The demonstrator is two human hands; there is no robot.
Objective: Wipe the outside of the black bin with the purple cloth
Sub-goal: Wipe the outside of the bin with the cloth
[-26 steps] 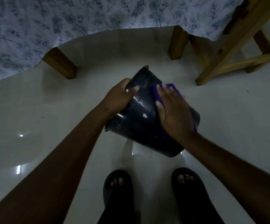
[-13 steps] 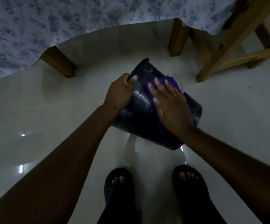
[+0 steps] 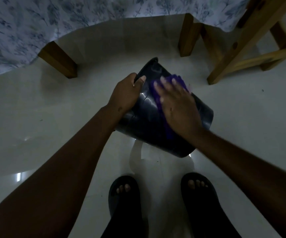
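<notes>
The black bin (image 3: 147, 124) is tilted above the pale floor, its rim pointing away from me toward the table. My left hand (image 3: 126, 93) grips the bin at its left rim, thumb over the edge. My right hand (image 3: 178, 109) lies flat on the bin's upper side, pressing the purple cloth (image 3: 169, 83) against it. The cloth shows past my fingertips and along the left of my palm; most of it is hidden under the hand. My right hand is blurred by motion.
A table with a floral cloth (image 3: 36, 23) stands ahead, its wooden legs (image 3: 60, 60) (image 3: 188, 35) left and right of the bin. A wooden stool frame (image 3: 238, 43) is at the upper right. My feet in dark sandals (image 3: 125, 191) are below the bin.
My right hand has slid the purple cloth up the bin's side toward the rim. The bin has tipped a little further away; my left hand keeps its grip.
</notes>
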